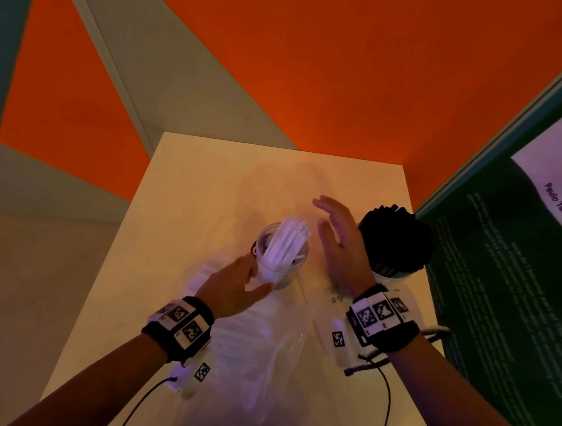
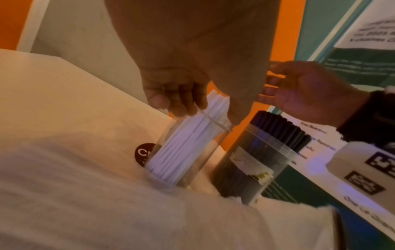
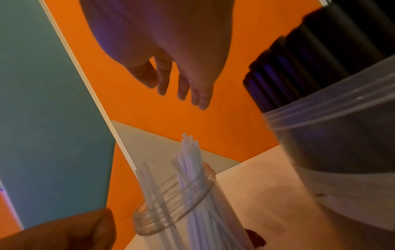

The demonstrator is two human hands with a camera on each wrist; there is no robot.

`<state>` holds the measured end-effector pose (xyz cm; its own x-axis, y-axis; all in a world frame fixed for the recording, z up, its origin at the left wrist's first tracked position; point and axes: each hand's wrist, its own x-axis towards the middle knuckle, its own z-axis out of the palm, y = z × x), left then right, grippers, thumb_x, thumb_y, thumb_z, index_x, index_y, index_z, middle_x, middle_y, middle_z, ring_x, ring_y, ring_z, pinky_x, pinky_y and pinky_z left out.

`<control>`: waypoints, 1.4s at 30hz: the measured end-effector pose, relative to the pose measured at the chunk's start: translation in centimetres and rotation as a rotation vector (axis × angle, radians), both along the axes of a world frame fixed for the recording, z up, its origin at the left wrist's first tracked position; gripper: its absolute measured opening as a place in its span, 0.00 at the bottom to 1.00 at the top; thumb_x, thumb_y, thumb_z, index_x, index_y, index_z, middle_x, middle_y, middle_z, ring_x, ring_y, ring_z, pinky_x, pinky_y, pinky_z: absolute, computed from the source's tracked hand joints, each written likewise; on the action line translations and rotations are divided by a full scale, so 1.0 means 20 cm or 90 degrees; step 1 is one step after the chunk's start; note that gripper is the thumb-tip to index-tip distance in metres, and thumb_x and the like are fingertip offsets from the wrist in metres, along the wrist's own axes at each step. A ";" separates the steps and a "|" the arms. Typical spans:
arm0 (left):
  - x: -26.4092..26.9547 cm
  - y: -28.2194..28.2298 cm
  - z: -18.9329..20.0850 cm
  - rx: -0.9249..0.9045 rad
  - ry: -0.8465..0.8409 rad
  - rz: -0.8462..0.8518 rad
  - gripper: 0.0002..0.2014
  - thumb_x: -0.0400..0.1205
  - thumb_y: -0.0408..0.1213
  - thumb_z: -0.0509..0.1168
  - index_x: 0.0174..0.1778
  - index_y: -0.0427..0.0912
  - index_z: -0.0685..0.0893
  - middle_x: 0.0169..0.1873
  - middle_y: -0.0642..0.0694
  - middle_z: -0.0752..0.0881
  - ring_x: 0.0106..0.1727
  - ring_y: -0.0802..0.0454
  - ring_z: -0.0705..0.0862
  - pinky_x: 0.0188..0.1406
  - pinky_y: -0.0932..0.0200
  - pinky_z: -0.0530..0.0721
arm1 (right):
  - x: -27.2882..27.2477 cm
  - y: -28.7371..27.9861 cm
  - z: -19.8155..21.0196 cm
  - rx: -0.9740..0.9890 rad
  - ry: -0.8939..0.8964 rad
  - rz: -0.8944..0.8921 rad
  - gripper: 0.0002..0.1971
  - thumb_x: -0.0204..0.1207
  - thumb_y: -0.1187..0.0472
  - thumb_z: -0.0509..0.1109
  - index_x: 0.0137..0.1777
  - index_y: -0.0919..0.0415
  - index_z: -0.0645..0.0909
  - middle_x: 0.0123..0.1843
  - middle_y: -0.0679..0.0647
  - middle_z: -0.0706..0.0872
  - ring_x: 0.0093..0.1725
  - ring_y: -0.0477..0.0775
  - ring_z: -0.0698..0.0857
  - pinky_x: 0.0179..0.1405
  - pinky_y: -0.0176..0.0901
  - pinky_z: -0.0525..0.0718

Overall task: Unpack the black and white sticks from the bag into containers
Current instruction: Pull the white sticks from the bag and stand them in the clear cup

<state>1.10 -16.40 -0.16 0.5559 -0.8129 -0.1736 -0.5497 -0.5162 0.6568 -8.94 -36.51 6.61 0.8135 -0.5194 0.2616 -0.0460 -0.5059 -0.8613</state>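
Observation:
A clear jar [image 1: 282,274] holding white sticks [image 1: 287,244] stands mid-table. My left hand [image 1: 253,275] grips it near the mouth, fingers [image 2: 177,103] on one side and the thumb on the other. To its right stands a larger jar [image 1: 391,273] packed with black sticks [image 1: 396,236]. Between the two jars my right hand [image 1: 332,231] hovers with straight fingers, holding nothing. The clear plastic bag [image 1: 261,347] lies flat on the table under my wrists. The right wrist view shows the white-stick jar [image 3: 181,211] below and the black-stick jar [image 3: 331,135] close at right.
A green poster board [image 1: 504,283] stands right behind the black-stick jar along the table's right edge. The pale table [image 1: 207,179] ends at an orange wall. A dark round sticker [image 2: 142,153] shows beside the white-stick jar. Wrist cables trail over the near edge.

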 end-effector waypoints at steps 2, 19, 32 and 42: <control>-0.06 -0.01 -0.02 0.141 -0.003 -0.069 0.24 0.75 0.69 0.59 0.39 0.50 0.68 0.31 0.54 0.74 0.29 0.57 0.70 0.29 0.60 0.67 | -0.09 0.00 0.00 -0.038 0.013 -0.017 0.15 0.72 0.80 0.57 0.51 0.69 0.82 0.51 0.56 0.84 0.53 0.44 0.81 0.54 0.30 0.77; -0.19 0.13 0.02 0.193 0.021 -0.230 0.11 0.83 0.44 0.61 0.37 0.45 0.75 0.35 0.48 0.81 0.36 0.50 0.76 0.39 0.59 0.69 | -0.25 0.62 -0.55 -0.209 0.527 0.344 0.13 0.82 0.68 0.58 0.57 0.74 0.81 0.58 0.69 0.85 0.59 0.65 0.83 0.67 0.51 0.76; -0.14 0.22 0.15 0.076 0.080 -0.180 0.12 0.84 0.43 0.62 0.44 0.36 0.80 0.39 0.41 0.86 0.37 0.45 0.81 0.41 0.52 0.78 | -0.14 0.70 -0.63 -0.351 0.650 0.319 0.18 0.84 0.64 0.54 0.72 0.67 0.69 0.72 0.65 0.74 0.71 0.63 0.74 0.74 0.53 0.66; -0.15 0.20 0.15 0.059 0.069 -0.195 0.12 0.84 0.44 0.63 0.45 0.37 0.81 0.39 0.43 0.86 0.34 0.54 0.78 0.38 0.62 0.75 | -0.13 0.68 -0.60 -0.321 0.687 0.350 0.17 0.85 0.61 0.57 0.70 0.67 0.73 0.70 0.64 0.78 0.69 0.62 0.77 0.71 0.52 0.70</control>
